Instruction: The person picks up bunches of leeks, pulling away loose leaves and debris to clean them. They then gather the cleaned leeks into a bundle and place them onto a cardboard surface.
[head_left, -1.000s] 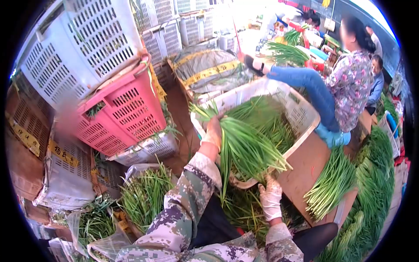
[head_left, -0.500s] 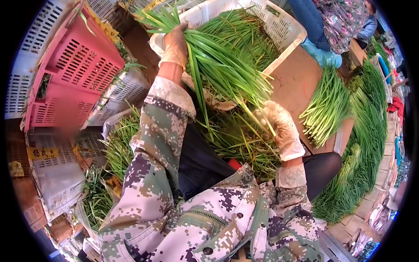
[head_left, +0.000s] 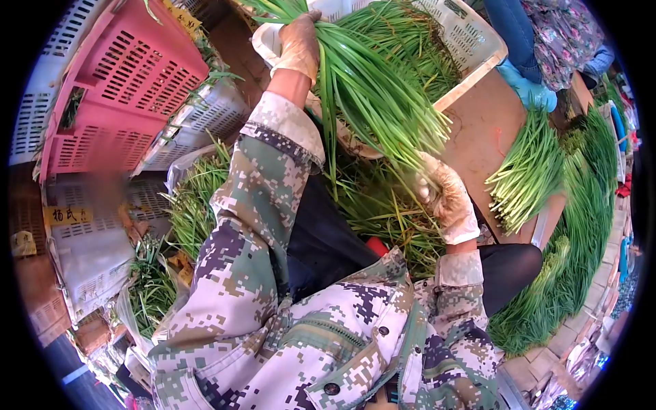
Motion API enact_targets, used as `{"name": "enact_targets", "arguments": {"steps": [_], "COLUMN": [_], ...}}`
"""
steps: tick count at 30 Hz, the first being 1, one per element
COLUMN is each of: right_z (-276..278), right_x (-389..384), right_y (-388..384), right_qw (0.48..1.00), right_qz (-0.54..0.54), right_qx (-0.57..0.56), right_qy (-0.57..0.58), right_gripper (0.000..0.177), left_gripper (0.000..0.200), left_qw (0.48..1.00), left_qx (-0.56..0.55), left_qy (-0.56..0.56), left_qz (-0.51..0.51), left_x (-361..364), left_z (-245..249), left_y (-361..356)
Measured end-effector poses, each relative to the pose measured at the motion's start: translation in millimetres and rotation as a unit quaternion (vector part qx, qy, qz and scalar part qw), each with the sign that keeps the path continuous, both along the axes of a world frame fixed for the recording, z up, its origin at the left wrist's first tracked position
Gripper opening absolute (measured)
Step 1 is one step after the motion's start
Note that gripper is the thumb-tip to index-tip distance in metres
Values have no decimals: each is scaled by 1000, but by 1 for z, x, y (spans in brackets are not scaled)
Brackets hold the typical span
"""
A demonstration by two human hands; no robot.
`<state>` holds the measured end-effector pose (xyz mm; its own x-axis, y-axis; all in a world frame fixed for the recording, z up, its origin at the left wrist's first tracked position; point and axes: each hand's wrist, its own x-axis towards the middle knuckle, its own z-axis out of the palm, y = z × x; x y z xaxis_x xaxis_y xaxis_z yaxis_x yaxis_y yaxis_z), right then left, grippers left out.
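Observation:
My left hand point(head_left: 298, 49), in a thin pale glove, is wrapped round the leafy part of a bunch of green chives point(head_left: 383, 89). The pale stem ends fan out toward the lower right. Just below those ends is my gloved right hand point(head_left: 449, 201), its fingers curled in; whether thin stalks are between them I cannot make out. Beneath the bunch, loose and yellowed leaves point(head_left: 389, 212) lie heaped between my knees. Behind it stands a white plastic crate point(head_left: 471, 75) with more chives point(head_left: 403, 48) in it.
A trimmed bundle of chives point(head_left: 526, 171) lies on the brown board point(head_left: 471, 130) at right, beside a long pile point(head_left: 581, 225). Another person's blue-gloved hand point(head_left: 526, 85) is near the bundle. Pink crates point(head_left: 130, 75) and bags of greens point(head_left: 198, 205) stand at left.
The view has shifted, so most things sit further right. Long stalks that ran from the bunch to my right hand no longer show there. My left hand keeps its hold on the bunch.

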<state>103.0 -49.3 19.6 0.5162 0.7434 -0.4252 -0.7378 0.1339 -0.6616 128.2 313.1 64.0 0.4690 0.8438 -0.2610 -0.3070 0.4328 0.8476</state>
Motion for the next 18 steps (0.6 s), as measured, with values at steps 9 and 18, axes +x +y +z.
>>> {"name": "enact_targets", "arguments": {"steps": [9,18], "right_z": [0,-14], "right_x": [-12,-20], "right_y": [-5,19], "right_qw": [990,992], "right_qz": [-4,-70], "right_qx": [141,49], "right_qy": [31,-88], "right_gripper": [51,33], "left_gripper": [15,13], "left_qw": [999,999], "left_qx": [-27,-19], "left_qy": [11,-13], "left_qz": [-31,-32], "left_x": [-3,4], "left_z": [-1,-27], "left_y": [3,29]}}
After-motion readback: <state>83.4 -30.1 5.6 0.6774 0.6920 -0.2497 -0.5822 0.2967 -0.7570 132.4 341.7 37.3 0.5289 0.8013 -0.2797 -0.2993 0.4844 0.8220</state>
